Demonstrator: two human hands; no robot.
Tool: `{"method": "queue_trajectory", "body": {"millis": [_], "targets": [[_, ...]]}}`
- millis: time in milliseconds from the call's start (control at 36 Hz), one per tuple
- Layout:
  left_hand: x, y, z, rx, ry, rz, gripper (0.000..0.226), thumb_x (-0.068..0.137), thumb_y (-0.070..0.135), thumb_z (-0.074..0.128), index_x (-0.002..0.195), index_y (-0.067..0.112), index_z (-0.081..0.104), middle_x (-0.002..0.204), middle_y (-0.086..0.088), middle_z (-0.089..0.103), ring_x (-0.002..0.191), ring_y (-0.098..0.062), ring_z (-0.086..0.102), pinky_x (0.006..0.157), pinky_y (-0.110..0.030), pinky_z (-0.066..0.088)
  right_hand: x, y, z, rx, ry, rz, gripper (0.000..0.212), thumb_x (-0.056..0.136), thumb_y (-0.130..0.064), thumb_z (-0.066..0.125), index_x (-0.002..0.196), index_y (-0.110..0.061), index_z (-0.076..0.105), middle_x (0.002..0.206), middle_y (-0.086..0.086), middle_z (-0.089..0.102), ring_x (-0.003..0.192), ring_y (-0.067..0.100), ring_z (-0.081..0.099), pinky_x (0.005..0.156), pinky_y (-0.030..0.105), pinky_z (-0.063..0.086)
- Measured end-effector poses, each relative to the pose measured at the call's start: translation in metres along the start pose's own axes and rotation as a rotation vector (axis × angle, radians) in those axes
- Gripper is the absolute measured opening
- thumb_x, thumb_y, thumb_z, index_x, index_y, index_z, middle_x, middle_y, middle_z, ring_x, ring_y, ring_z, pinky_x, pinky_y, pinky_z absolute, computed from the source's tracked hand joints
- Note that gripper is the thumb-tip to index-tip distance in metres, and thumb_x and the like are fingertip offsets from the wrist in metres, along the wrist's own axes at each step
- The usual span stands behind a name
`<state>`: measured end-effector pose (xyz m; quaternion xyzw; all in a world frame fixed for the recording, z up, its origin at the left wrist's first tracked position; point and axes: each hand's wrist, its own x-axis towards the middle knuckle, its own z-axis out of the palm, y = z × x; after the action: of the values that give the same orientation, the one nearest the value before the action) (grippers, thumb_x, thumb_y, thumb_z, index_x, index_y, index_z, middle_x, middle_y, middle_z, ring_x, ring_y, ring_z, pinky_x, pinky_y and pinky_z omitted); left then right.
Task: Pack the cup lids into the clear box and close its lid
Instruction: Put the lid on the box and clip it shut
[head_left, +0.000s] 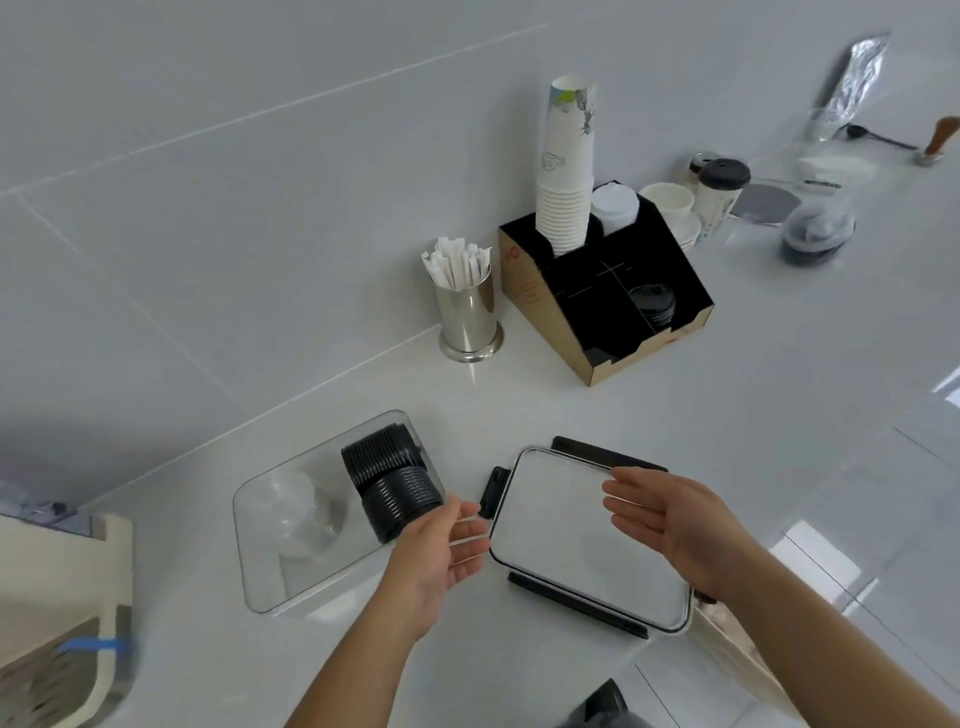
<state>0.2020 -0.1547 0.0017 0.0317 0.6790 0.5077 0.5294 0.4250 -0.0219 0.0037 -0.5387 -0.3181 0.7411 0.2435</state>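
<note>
Over the box lid (587, 540), flat on the bench (727, 415): left hand (441, 551) and right hand (675, 519), each grip wide, holding nothing. Beside it, clear box (291, 577), open, containing black cup lids (389, 483). Packing apparently done; closing outstanding.

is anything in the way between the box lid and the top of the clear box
Nothing visible blocks it. The box lid lies flat on the counter just right of the open clear box, with only the left hand hovering over the gap between them. The black cup lids appear to sit below the rim.
</note>
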Motion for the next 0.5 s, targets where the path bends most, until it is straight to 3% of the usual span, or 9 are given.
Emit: {"method": "queue_trajectory", "body": {"millis": [250,500], "targets": [[0.025,-0.024,0.022,0.057,0.063,-0.103,0.034,0.101,0.036,0.048,0.102,0.008,0.067,0.097,-0.013,0.07,0.084,-0.024,0.066,0.078,-0.036,0.053,0.005,0.011,-0.089,0.103,0.154,0.068,0.025,0.096,-0.017,0.057,0.111,0.0,0.068,0.109,0.018,0.073,0.102,0.032,0.069,0.084,0.039,0.055],[0.041,-0.036,0.03,0.188,0.201,-0.104,0.018,0.099,0.02,0.055,0.102,0.006,0.067,0.092,-0.01,0.069,0.08,-0.021,0.064,0.074,-0.033,0.052,0.008,0.024,-0.142,0.135,0.229,0.142,0.026,0.097,-0.015,0.055,0.112,0.004,0.065,0.11,0.025,0.069,0.099,0.037,0.066,0.083,0.04,0.054]]}}
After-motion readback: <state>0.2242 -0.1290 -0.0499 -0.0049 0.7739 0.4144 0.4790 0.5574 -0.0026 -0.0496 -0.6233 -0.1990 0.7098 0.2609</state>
